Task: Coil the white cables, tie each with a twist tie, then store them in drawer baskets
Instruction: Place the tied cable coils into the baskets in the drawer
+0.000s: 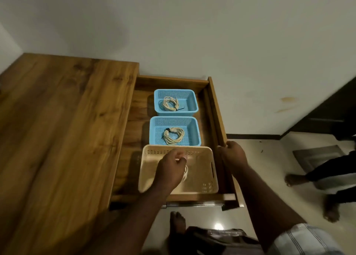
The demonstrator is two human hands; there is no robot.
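2 grips: left hand loosely curled over beige basket, holding nothing clearly; right hand clasps drawer edge.

A wooden tabletop fills the left side of the view. Behind the tabletop stands a plain pale wall, marked with faint brownish stains to the tabletop's far right. Right of the tabletop and below the wall lies a glossy light tiled floor. A grey mat lies on the floor, well apart from the tabletop. A second person's bare feet stand just beside the mat.
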